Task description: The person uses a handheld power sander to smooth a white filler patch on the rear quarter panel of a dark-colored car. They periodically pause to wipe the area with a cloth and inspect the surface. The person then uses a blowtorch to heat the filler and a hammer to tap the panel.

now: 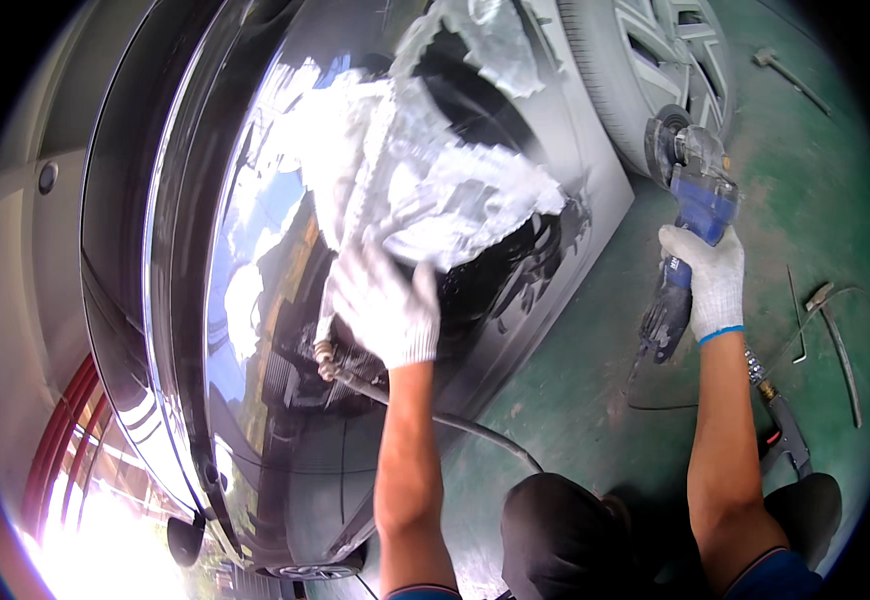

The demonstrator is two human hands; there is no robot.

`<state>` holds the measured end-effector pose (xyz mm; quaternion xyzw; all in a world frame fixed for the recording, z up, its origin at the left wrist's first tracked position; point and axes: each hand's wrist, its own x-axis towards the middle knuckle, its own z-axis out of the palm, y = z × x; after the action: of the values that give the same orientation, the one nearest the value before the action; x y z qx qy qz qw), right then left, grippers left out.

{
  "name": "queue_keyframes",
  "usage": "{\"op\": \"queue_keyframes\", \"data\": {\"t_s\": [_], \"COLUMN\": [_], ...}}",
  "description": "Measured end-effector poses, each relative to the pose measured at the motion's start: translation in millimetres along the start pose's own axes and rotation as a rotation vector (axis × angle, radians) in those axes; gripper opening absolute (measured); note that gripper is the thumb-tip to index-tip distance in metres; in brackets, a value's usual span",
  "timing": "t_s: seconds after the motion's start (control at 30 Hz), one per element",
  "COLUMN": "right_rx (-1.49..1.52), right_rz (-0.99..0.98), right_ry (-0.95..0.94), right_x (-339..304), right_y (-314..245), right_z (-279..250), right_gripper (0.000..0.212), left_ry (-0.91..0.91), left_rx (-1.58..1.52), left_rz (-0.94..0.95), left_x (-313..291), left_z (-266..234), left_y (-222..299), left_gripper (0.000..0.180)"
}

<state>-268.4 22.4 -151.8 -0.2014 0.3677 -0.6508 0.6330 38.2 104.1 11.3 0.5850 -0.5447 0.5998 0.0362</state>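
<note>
- From my end, my right hand (712, 275) is wrapped round a blue grinder (703, 205), long axis pointing away from me, disc (660, 150) beside the tyre (592, 85).
- Shiny dark car panel (485, 290) lies left; my left hand (385, 305) is nearer, by the rough whitish patch (465, 200).
- Left's blurry, can't tell if it's gripping.
- Rubbery hose (470, 427), metal end, just beside it.

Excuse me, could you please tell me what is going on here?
A person's gloved right hand grips a blue angle grinder, held away from the dark car. The gloved left hand is over the car's side, by a pale, ragged-edged patch. A hose runs to a fitting beside it; blur hides whether that hand holds anything. A hammer lies on the green floor.
</note>
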Motion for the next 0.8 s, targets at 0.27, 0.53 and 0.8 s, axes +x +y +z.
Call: {"op": "queue_keyframes", "data": {"t_s": [0.27, 0.53, 0.8], "right_rx": [0.044, 0.044, 0.054], "right_rz": [0.026, -0.002, -0.012], "right_ry": [0.061, 0.003, -0.066], "right_x": [4, -4, -27], "right_y": [-12, 3, 6], "right_z": [-10, 0, 14], "right_gripper": [0.041, 0.038, 0.04], "left_ry": [0.044, 0.001, -0.062], "left_rx": [0.043, -0.047, -0.088], "left_rz": [0.043, 0.182, 0.363], "left_x": [-32, 41, 43], "left_z": [9, 19, 13], "left_y": [-1, 31, 19], "left_gripper": [0.076, 0.073, 0.075]}}
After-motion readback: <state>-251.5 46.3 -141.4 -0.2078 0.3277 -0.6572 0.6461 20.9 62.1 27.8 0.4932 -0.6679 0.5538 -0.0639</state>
